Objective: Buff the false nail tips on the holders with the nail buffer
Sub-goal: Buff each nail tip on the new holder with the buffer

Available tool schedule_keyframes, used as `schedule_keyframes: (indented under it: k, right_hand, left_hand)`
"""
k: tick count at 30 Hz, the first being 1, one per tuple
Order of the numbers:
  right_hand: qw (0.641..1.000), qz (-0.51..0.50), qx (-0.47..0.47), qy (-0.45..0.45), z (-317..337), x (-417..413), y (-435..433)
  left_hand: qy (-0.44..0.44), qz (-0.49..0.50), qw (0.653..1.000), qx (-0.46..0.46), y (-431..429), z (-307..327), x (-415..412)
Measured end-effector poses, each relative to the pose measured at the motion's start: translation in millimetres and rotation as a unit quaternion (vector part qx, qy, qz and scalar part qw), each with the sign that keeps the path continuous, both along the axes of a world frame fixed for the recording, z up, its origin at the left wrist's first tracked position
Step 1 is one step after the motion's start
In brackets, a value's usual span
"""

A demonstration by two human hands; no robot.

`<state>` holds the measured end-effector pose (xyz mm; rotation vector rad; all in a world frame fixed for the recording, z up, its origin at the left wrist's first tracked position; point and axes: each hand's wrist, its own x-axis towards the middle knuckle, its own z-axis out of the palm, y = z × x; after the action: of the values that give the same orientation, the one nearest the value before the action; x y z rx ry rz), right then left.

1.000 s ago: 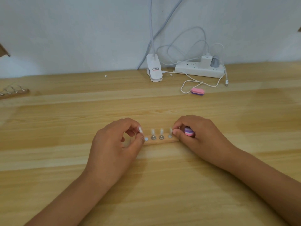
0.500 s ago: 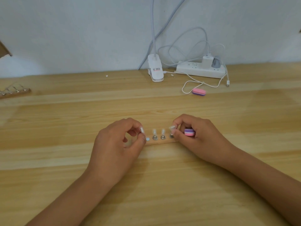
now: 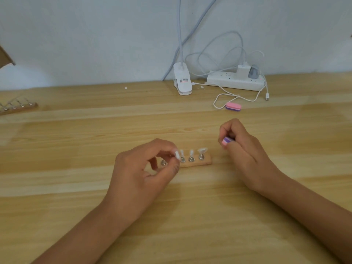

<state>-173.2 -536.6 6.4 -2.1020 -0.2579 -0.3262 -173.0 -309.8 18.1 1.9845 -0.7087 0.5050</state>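
A small wooden holder strip [image 3: 206, 162] lies in the middle of the table with several metal stands carrying clear false nail tips [image 3: 202, 150]. My left hand [image 3: 141, 176] pinches one nail tip [image 3: 177, 154] at the strip's left part; the left end of the strip is hidden behind its fingers. My right hand [image 3: 245, 149] is raised a little to the right of the strip and apart from it, gripping a small pink and purple nail buffer [image 3: 226, 141] between thumb and fingers.
A second pink and purple buffer [image 3: 233, 107] lies further back beside a white cable. A white power strip [image 3: 235, 81] and a lamp clip [image 3: 182, 82] stand at the wall. Another holder strip [image 3: 18, 107] sits at the far left edge.
My right hand has drawn the buffer away from the rightmost nail tip, up and to the right. My left hand stays at the strip's left end.
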Motion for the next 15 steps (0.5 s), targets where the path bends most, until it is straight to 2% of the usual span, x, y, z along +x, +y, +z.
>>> schedule_keyframes:
  k: [4, 8, 12, 15]
  right_hand:
    - [0.996, 0.032, -0.017, -0.086, 1.4, -8.9, 5.6]
    - [0.974, 0.078, -0.065, -0.202, 0.6, -15.0, 14.5]
    - [0.964, 0.119, -0.073, -0.225, -2.5, -18.6, 21.2]
    - [0.962, 0.106, -0.083, -0.237, -2.6, -15.9, 18.2]
  left_hand:
    - [0.088, -0.045, 0.995, -0.023, -3.2, -3.9, -1.7]
    - [0.105, -0.044, 0.993, -0.014, -3.4, -7.2, 2.3]
    - [0.093, -0.063, 0.994, -0.007, -4.1, -7.1, 1.3]
    - [0.094, -0.062, 0.994, -0.007, -3.7, -7.0, 1.6]
